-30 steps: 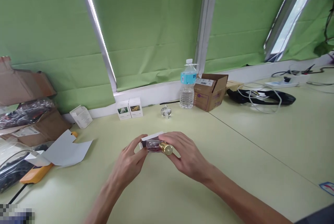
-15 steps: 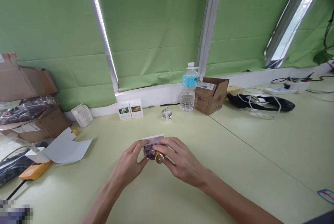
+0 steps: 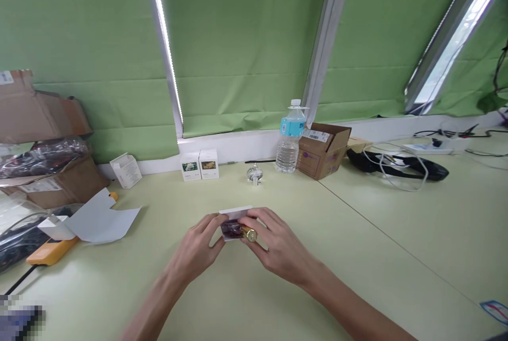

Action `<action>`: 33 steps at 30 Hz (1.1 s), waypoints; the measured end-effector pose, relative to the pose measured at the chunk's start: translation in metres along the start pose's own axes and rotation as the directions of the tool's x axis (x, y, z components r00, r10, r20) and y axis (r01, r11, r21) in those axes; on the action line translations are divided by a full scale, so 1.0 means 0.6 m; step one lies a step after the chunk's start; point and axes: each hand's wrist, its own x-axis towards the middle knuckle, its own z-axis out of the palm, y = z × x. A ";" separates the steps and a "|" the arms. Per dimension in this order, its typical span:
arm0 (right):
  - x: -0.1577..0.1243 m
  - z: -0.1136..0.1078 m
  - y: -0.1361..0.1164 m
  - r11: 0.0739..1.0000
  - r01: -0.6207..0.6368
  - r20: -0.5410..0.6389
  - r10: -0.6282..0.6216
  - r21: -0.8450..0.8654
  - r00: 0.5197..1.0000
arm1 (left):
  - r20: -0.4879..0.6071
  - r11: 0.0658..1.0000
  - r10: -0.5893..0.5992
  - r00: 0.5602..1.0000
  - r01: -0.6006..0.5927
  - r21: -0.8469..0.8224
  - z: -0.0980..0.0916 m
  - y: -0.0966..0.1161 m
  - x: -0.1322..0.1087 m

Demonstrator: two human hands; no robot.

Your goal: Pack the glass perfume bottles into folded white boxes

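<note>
Both hands meet above the middle of the table around a small dark purple glass bottle with a gold cap (image 3: 250,234), which looks like a perfume bottle (image 3: 230,230). My left hand (image 3: 202,243) pinches the left side, thumb below and fingers above. My right hand (image 3: 273,245) is closed round the right side, with its fingers by the cap. The bottle lies on its side, the cap's round end facing me and to the right. Behind the glass rises a white panel (image 3: 235,213); whether it is a card or part of a box I cannot tell.
Two small white boxes (image 3: 199,166), a clear glass stopper-like piece (image 3: 254,173), a water bottle (image 3: 290,140) and an open cardboard box (image 3: 325,151) line the back. Cartons (image 3: 47,113), white paper (image 3: 105,222) and an orange device (image 3: 51,252) are at left; a black headset-like item (image 3: 397,163) lies right.
The bottle has turned in my hands, so its gold cap points further right and shows more of its side. My view has tilted slightly.
</note>
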 end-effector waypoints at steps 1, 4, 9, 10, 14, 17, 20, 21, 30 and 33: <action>0.000 0.000 0.000 1.000 0.005 0.001 -0.005 -0.010 1.000 | 0.002 1.000 0.007 1.000 -0.007 0.006 0.000 0.000 0.000; 0.001 0.001 -0.001 0.996 0.060 0.020 -0.059 -0.059 0.998 | 0.008 0.999 0.028 1.000 -0.029 0.026 0.000 0.002 0.001; 0.006 -0.002 -0.008 0.984 0.096 0.070 -0.087 -0.149 0.994 | 0.015 0.995 0.078 0.997 -0.079 0.060 -0.004 0.009 0.006; 0.007 -0.003 -0.011 0.984 0.083 0.074 -0.072 -0.158 0.995 | 0.016 0.994 0.088 0.996 -0.089 0.064 -0.005 0.011 0.007; 0.008 -0.005 -0.017 0.986 0.054 0.060 -0.045 -0.156 0.997 | 0.012 0.992 0.106 0.994 -0.107 0.062 -0.008 0.015 0.009; 0.004 -0.002 -0.014 0.992 0.075 -0.023 -0.078 -0.102 0.997 | 0.007 0.995 0.097 0.995 -0.097 0.035 -0.009 0.018 0.008; 0.001 0.000 -0.011 0.985 0.138 -0.145 -0.152 -0.107 0.978 | -0.008 0.998 0.055 0.998 -0.056 -0.032 -0.009 0.024 0.008; 0.000 0.000 -0.011 0.982 0.145 -0.179 -0.165 -0.119 0.970 | -0.015 0.998 0.035 0.999 -0.036 -0.060 -0.009 0.026 0.008; 0.000 0.006 -0.011 0.993 0.098 -0.254 -0.112 -0.069 0.961 | -0.047 0.981 -0.038 0.998 0.028 -0.192 -0.003 0.028 0.009; -0.001 0.010 -0.009 0.994 0.098 -0.285 -0.107 -0.045 0.952 | -0.049 0.984 -0.035 0.998 0.026 -0.177 0.000 0.025 0.008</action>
